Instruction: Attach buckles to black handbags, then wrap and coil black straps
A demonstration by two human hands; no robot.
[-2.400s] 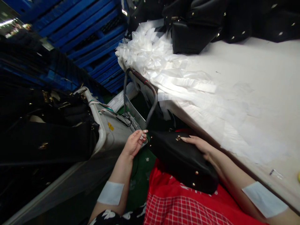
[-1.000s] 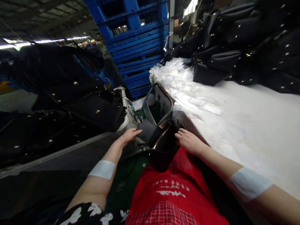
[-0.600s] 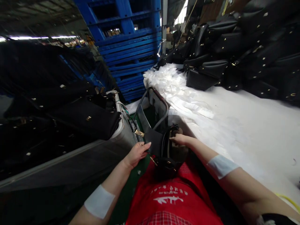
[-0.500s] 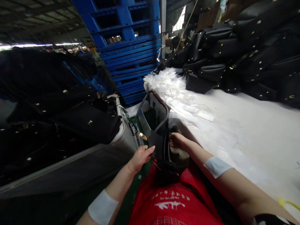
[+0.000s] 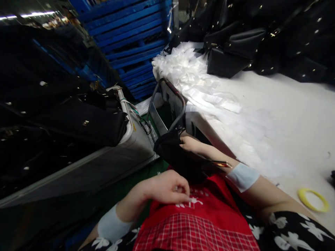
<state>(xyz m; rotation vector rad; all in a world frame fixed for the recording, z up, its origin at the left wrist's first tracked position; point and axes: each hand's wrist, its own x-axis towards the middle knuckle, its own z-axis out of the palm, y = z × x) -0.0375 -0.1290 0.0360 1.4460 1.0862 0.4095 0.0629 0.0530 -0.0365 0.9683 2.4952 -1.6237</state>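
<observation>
A black handbag (image 5: 180,158) lies tilted across my lap, over a red apron (image 5: 222,202) with white print. My right hand (image 5: 190,143) is closed on the bag's upper edge, the fingertips bent over the black material. A strip with gold-coloured metal and a touch of red (image 5: 222,164) sticks out at the bag's right end, by my right forearm. My left hand (image 5: 170,187) is in front of the apron, just below the bag and apart from it. Its fingers are curled towards the thumb; whether anything small is between them is hidden.
On the left, a grey-white bin (image 5: 131,146) holds a heap of black bags (image 5: 78,120). A bent metal frame (image 5: 180,101) stands ahead. To the right, a white table (image 5: 274,115) bears white sheets (image 5: 193,80), black bags (image 5: 230,55) and yellow tape (image 5: 312,200). Blue pallets (image 5: 131,38) rise behind.
My left hand has let go of the bag's flap and come back towards the apron. The bag has turned over, its dark side now facing up. The view has tipped down.
</observation>
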